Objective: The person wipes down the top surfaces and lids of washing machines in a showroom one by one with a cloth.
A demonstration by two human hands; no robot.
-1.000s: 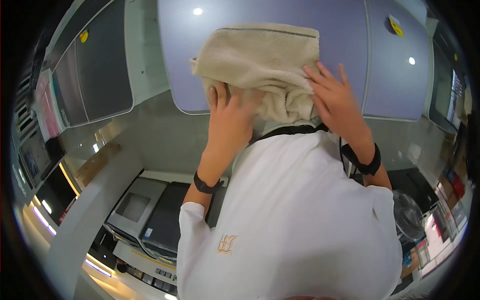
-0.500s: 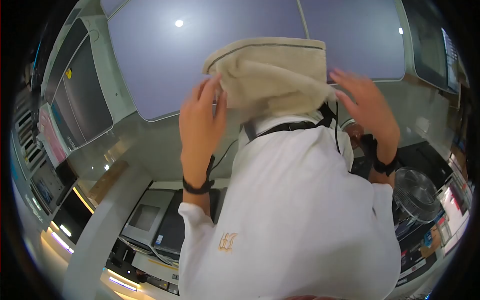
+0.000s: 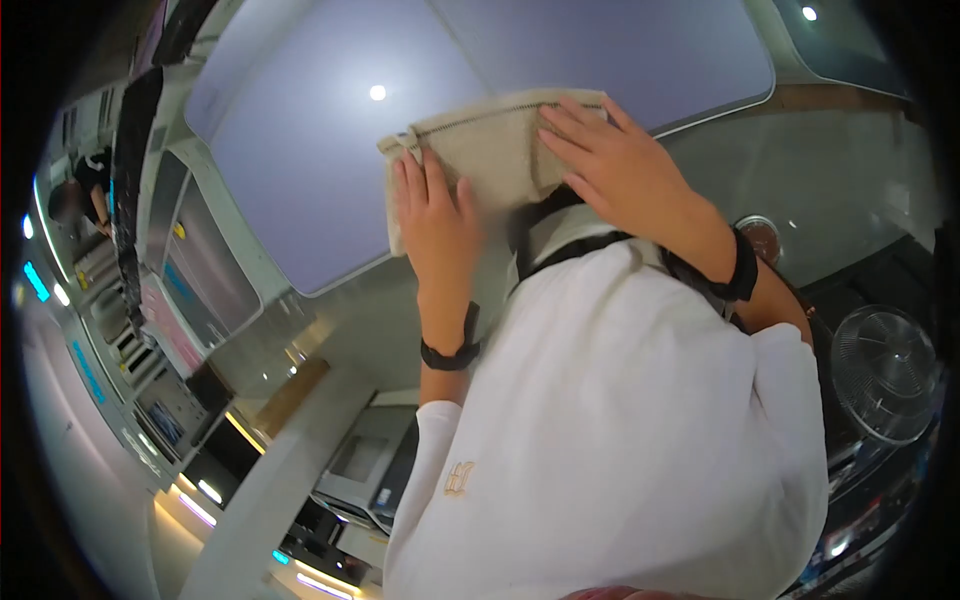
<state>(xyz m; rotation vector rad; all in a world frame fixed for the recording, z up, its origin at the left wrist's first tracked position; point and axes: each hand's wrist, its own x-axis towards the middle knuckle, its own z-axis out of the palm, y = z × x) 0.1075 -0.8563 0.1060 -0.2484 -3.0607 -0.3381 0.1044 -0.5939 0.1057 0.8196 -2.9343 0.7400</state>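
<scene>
A beige cloth (image 3: 490, 155) with a dark stitched line along its far edge lies at the near edge of a bluish-purple tabletop (image 3: 310, 140). On the cloth's left part, my left hand (image 3: 437, 225) rests with its fingers stretched out, beside a small fold at the far left corner. My right hand (image 3: 625, 165) lies across the right part of the cloth, its fingers spread and reaching the stitched edge. The cloth's near side is partly hidden by my hands and a dark strap at my front.
To the right stand a round fan (image 3: 885, 372) and a reddish round container (image 3: 760, 238). A grey boxy machine (image 3: 365, 450) is at lower left. Another person (image 3: 88, 190) is far off at upper left. A dark-topped panel (image 3: 205, 255) adjoins the table's left side.
Both hands have come down onto the cloth, the right one moving left over it. The cloth now lies flatter, with less of it hanging toward me. The view has turned.
</scene>
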